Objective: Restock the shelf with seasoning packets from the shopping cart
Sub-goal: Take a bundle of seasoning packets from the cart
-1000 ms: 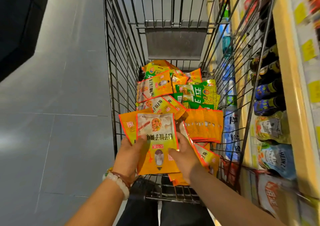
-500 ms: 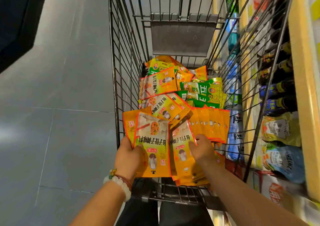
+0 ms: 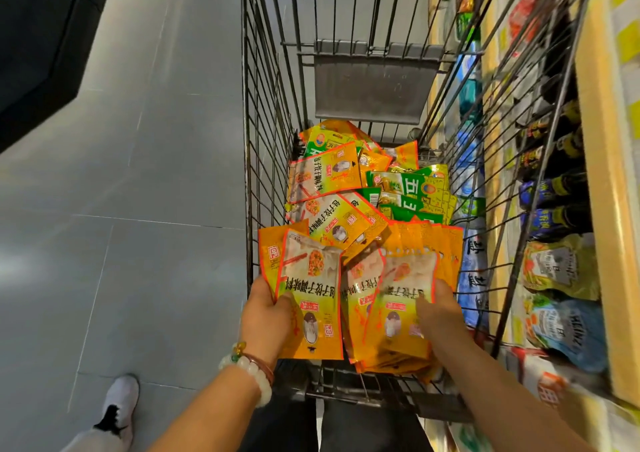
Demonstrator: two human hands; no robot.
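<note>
You looked down into a wire shopping cart (image 3: 266, 160) on a grey tiled floor (image 3: 156, 181); orange seasoning packets (image 3: 323, 172) and green packets (image 3: 407, 188) lay heaped inside.

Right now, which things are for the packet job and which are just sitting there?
For the job:
orange seasoning packets
green packets
shopping cart
left hand
right hand
shelf

Just there:
dark bottles
Heinz pouches
white shoe
</note>
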